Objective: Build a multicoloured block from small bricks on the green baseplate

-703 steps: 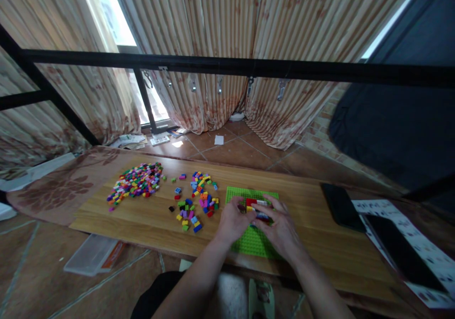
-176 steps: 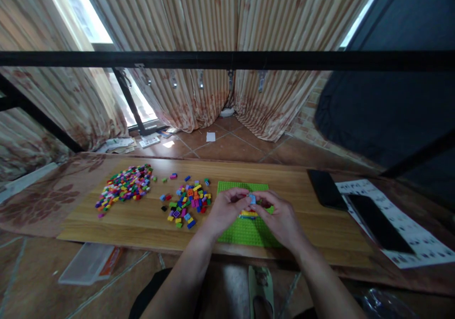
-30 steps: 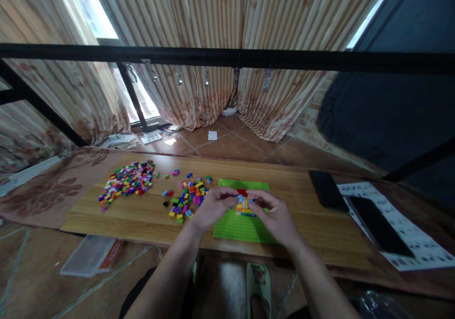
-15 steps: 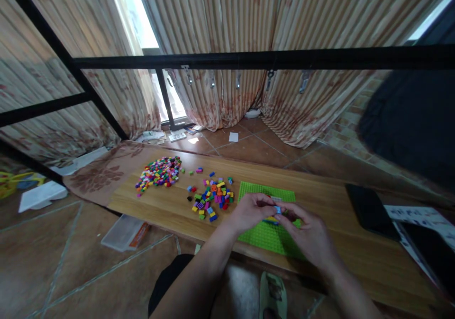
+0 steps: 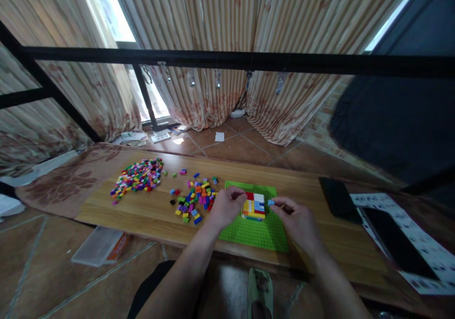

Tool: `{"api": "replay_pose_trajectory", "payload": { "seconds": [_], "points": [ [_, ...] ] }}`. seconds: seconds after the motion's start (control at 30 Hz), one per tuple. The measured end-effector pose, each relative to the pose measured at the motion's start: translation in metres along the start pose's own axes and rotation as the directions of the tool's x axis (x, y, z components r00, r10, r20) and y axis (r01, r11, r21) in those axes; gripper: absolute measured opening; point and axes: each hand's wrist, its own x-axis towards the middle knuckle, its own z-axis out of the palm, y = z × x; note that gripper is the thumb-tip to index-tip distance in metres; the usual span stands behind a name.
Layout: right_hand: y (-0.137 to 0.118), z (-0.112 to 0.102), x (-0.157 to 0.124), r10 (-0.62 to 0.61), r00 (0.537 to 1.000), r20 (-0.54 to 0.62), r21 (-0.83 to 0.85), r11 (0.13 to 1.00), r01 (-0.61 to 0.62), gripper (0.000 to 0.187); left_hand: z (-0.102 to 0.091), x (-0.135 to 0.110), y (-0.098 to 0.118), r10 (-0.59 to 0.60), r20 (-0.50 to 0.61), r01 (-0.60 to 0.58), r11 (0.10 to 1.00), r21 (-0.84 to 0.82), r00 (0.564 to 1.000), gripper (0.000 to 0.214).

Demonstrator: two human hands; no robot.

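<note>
A small light blue brick (image 5: 271,202) sits between the thumb and fingertips of my right hand (image 5: 298,219), just right of a built block of bricks. That built block (image 5: 253,207) stands on the green baseplate (image 5: 252,238) and shows red, white, yellow, orange and blue rows. My left hand (image 5: 225,209) is at the block's left side, fingers curled and tips close together near its upper left corner. Whether anything is pinched in them is hidden. Close to the left hand lies a loose group of bricks (image 5: 194,198) in mixed colours.
A larger heap of small bricks (image 5: 138,177) lies on the wooden table (image 5: 156,214) at the left. To the right are a dark flat pad (image 5: 339,199), a printed sheet (image 5: 423,243) and a black phone-like slab (image 5: 398,241). A black metal bar (image 5: 213,58) crosses beyond the table.
My hands have come apart. The light blue brick stays in my right hand, now to the right of the built block, which shows more fully. The whole view has shifted.
</note>
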Motion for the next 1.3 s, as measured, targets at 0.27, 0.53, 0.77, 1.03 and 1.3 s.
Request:
{"api": "replay_pose_trajectory", "payload": {
  "seconds": [0.27,0.53,0.77,1.03,1.3],
  "points": [
    [-0.003,0.019,0.002,-0.009,0.997,0.076,0.087,0.996,0.002,0.026,0.002,-0.003,0.002,-0.015,-0.028,0.020,0.978,0.206,0.999,0.017],
    [0.005,0.025,0.004,0.025,0.999,0.022,0.127,0.991,-0.027,0.031,0.000,-0.003,0.002,-0.036,-0.010,0.037,0.968,0.247,0.999,0.018],
    [0.007,0.019,0.007,0.123,0.991,-0.057,0.168,0.980,-0.112,0.038,-0.001,-0.004,0.002,-0.003,0.000,0.003,0.963,0.268,1.000,0.017],
    [0.004,0.039,0.008,0.354,0.935,0.004,0.345,0.877,-0.334,0.056,-0.001,-0.004,-0.002,0.023,0.002,-0.023,0.957,0.289,1.000,0.018],
    [-0.010,0.041,0.008,0.435,0.901,0.003,0.398,0.826,-0.400,0.041,0.001,-0.006,-0.001,0.014,0.003,-0.014,0.957,0.291,1.000,0.014]
  ]
}}
